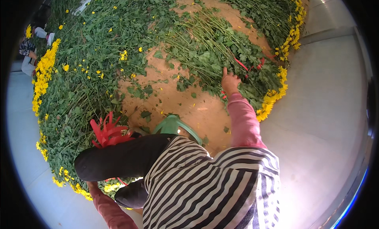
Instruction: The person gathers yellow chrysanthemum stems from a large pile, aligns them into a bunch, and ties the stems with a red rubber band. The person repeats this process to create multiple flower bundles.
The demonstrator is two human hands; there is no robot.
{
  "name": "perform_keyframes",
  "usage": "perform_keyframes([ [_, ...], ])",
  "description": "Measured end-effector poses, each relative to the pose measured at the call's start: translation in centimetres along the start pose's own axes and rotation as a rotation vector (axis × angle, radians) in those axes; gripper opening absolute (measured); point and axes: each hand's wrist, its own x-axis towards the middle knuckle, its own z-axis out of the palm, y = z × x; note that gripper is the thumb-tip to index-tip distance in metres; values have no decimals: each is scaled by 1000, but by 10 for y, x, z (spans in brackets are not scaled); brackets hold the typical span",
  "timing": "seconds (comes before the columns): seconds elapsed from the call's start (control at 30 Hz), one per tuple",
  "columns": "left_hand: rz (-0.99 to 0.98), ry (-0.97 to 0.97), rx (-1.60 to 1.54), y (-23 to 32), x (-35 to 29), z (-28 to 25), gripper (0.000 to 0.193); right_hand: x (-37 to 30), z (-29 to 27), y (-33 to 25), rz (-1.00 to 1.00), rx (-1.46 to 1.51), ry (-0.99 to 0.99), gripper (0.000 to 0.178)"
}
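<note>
Item: bundle of cut stems [215, 57], green and leafy, lying on a brown floor mat [173, 98] ahead of the seated person, heads pointing away to the upper right.

Right hand [230, 81]: stretched forward on a pink sleeve [242, 120], resting on the near edge of the bundle; fingers [225, 72] lie pressed together on the foliage, not visibly closed round any stem.

Left hand: hidden behind the knee and the flowers at lower left; only its sleeve shows, so the state of its fingers cannot be told.

Adjacent: red ties [248, 66] among the stems just right of the hand; a bunch of red strips [106, 131] near the knee; a green plastic stool [173, 125] under the person; rows of yellow flower heads [43, 73] along the heap's edges; another person [29, 47] at far left.

Risks, as judged:
- Long reach from a low seat; leaning further may tip the stool.
- Pulling from the edge of the pile may drag tangled neighbours, snapping stems or stripping leaves.
- Ties lie buried in the foliage; a grab may catch one and loosen a bundle.
- Loose leaves on the mat may be slippery underfoot.
</note>
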Motion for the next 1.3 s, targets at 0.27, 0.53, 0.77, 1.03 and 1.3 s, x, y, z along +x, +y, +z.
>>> perform_keyframes([
  [0.27, -64, -110, -20, 32, 7, 42, 30, -15, -18, -36, -149, 165, 511, 70],
  [0.53, -210, -266, -64, 40, -59, 105, 31, -265, -221, -237, -1568, 1541, -780, 27],
  [0.77, -214, -487, -62, 59, -102, 169, 33, -375, -302, -226, -2347, 906, -2075, 30],
  [1.03, -325, 103, -283, 62, -180, 109, 40, -460, -261, -288, -2347, 461, -2195, 28],
  [1.3, -485, 44, -190, -28, -189, 150, 33, -480, -57, -412, -2283, -343, -681, 20],
])
